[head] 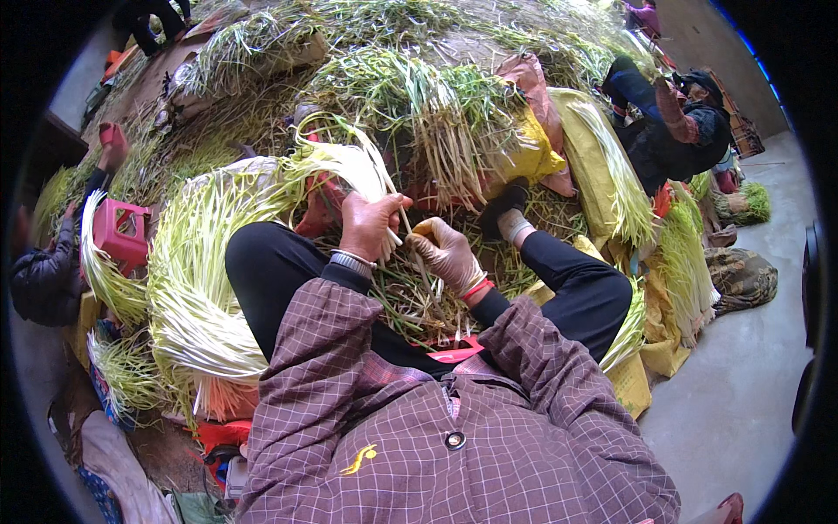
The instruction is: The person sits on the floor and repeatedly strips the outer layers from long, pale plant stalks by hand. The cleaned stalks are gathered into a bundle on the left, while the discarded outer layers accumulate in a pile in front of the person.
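My left hand [371, 224] is closed around a bunch of pale garlic-like stalks [357, 167], whose yellow-green leaves trail to the upper left. My right hand [447, 252], in a thin glove, pinches a single stalk between thumb and fingers, just right of the bunch. A brownish strip hangs below the right fingers. A large pile of cleaned pale stalks [203, 314] lies beside my left knee. Beyond my hands, untrimmed green stalks with brown ends [452, 147] lie heaped over a yellow sack [537, 150]. Leaf and stem scraps [412, 308] cover the ground between my legs.
A pink plastic stool [121, 229] stands at the left near a person in a dark jacket [49, 281]. At the right sits another person in dark clothes [681, 131], beside stalks on a yellow sack [582, 164]. More stalk heaps [249, 49] lie farther back.
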A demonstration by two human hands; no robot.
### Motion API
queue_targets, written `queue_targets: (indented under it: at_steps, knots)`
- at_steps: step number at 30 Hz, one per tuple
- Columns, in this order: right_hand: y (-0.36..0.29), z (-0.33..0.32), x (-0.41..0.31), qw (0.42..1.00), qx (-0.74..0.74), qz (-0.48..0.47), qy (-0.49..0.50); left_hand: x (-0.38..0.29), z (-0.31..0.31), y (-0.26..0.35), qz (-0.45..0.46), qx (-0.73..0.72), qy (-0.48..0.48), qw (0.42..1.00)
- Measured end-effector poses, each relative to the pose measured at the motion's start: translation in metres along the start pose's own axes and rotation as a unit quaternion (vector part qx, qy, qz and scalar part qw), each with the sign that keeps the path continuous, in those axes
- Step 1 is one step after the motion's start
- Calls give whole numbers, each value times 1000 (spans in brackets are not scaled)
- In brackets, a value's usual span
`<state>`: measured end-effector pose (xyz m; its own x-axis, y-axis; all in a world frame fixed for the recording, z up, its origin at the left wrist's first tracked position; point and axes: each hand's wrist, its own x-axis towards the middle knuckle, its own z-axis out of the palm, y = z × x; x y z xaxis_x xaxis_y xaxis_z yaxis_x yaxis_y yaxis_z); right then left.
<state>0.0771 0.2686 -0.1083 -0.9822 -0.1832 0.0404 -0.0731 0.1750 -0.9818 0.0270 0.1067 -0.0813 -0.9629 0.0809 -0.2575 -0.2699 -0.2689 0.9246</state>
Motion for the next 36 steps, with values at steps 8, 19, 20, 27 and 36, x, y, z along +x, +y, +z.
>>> queue_targets:
  at_steps: [8,19,20,27,36]
  knots:
    - [-14,4,-8,985,138,97,-18,5,-5,-8,1,-39,-1,999]
    - [-12,2,-10,964,240,115,-28,5,-2,-7,-27,-65,-9,997]
    - [-10,3,-10,963,244,116,-19,5,-3,-7,-30,-59,-16,998]
    - [-2,3,-8,954,268,136,-17,2,-2,-3,-50,-99,-26,993]
    - [-8,-3,-4,956,248,153,-31,-3,2,3,-66,-161,-53,983]
